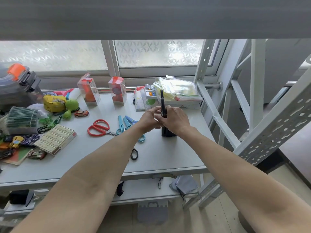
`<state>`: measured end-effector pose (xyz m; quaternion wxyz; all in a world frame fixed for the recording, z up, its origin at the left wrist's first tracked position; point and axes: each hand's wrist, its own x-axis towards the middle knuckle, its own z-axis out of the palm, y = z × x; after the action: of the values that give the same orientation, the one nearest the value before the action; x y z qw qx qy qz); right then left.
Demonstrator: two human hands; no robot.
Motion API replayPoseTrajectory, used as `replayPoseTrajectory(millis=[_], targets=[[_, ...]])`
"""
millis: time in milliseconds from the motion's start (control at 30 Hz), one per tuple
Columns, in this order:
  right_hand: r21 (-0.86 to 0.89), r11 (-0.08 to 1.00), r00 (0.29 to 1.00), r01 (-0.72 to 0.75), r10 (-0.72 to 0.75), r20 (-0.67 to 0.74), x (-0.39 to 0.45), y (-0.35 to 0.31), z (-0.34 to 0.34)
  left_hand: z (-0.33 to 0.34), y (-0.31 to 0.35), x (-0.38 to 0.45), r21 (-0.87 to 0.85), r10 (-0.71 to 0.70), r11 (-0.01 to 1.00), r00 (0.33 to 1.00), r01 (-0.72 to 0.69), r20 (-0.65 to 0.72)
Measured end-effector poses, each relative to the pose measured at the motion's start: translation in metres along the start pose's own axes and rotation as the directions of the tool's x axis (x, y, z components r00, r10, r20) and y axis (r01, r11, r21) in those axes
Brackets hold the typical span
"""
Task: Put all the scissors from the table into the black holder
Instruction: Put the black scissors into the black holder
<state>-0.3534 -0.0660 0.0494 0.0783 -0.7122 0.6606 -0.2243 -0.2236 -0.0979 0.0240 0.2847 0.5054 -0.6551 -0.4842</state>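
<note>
Right of the frame centre, a black pair of scissors (162, 105) is held upright by the right hand (174, 120) and steadied by the left hand (149, 119), probably for lowering into the black holder (166, 132) just below, while the red scissors (99, 127) lie left of them on the table (168, 157).

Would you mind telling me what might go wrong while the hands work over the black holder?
1. Both hands, the left hand and right hand, cover the top of the black holder, so the black item may miss its opening.
2. The holder looks narrow; a sideways push might tip it.
3. The left forearm hides the black-handled scissors and could knock them.
</note>
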Motion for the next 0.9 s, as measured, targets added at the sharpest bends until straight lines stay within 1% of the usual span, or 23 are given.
replayPoseTrajectory(millis=[200,367,600,733,900], targets=[[0.023,0.999,1.000,-0.025,0.025,0.000,-0.003,0.005,-0.005,-0.002,0.000,-0.002,0.020,-0.008,1.000,1.000,0.008,0.008],[0.030,0.999,0.999,-0.031,0.030,0.038,-0.005,0.005,-0.007,-0.001,-0.001,-0.001,0.031,0.004,1.000,1.000,-0.004,0.013],[0.115,0.993,0.994,0.032,-0.044,0.100,-0.009,0.006,-0.012,0.000,-0.005,0.000,0.037,0.006,0.999,1.000,-0.006,0.005],[0.116,0.991,0.986,0.071,-0.087,0.141,-0.010,0.009,-0.015,0.000,-0.006,0.002,0.031,0.011,0.999,1.000,-0.011,-0.003],[0.122,0.989,0.985,0.083,-0.101,0.143,-0.012,0.009,-0.016,0.001,-0.005,0.003,0.031,0.004,1.000,1.000,-0.004,-0.006]])
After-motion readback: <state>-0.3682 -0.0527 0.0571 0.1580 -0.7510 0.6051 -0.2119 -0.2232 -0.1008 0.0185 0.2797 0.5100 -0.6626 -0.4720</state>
